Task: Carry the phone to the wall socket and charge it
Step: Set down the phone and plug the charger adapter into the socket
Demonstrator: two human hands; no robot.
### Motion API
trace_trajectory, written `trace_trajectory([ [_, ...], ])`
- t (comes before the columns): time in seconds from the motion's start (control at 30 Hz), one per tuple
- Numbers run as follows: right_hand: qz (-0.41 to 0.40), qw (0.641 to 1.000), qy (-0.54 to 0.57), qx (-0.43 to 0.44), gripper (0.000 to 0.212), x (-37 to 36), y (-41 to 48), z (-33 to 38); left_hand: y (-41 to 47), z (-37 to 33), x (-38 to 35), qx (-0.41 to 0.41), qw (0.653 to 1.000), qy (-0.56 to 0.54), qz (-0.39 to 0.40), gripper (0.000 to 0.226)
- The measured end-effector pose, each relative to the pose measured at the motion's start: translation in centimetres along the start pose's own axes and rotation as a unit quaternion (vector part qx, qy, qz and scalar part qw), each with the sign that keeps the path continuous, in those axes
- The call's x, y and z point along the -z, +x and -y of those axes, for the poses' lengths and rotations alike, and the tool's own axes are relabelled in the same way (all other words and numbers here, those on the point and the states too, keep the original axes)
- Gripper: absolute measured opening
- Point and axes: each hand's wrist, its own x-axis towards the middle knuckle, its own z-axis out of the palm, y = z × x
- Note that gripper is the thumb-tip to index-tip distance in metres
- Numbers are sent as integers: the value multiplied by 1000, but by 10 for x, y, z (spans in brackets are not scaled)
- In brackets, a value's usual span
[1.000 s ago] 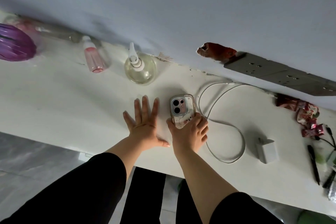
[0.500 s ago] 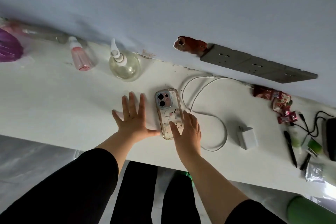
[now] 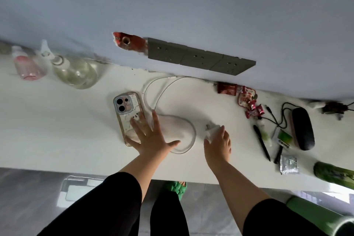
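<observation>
On the white counter [image 3: 57, 140], below the wall socket [image 3: 201, 59], the phone [image 3: 127, 113] is laid face down and pinned under the flat, spread left hand [image 3: 151, 136]. The charger plug [image 3: 211, 130] is being closed on by the right hand [image 3: 218, 143], grip not yet firm. Next, the plug must be lifted to the socket.

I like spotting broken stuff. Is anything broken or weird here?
Yes. Beside the grey wall socket strip, at its left end, there is a ragged hole in the wall showing red-brown material where paint has broken away. Elsewhere only clutter: candy wrappers scattered on the white counter.
</observation>
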Motion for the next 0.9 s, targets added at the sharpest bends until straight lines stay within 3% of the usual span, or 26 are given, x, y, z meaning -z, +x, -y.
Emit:
trace_trajectory([
  [0.13,-19,999,20,17,51,6,0,10,5,7,6,24,1000,9,-6,135],
  [0.23,-18,996,76,52,47,14,-8,24,8,12,8,22,1000,3,2,137],
  [0.33,62,979,181,75,46,25,-12,47,11,13,8,23,1000,-2,16,141],
  [0.5,268,859,435,18,33,43,-17,84,13,14,8,20,999,-6,39,143],
  [0.63,282,791,540,44,28,52,-10,111,14,12,11,32,998,-8,55,142],
  [0.77,258,769,582,56,15,63,-3,131,13,10,13,38,997,-9,68,140],
  [0.9,245,764,593,59,18,72,4,137,12,9,15,39,996,-16,77,140],
])
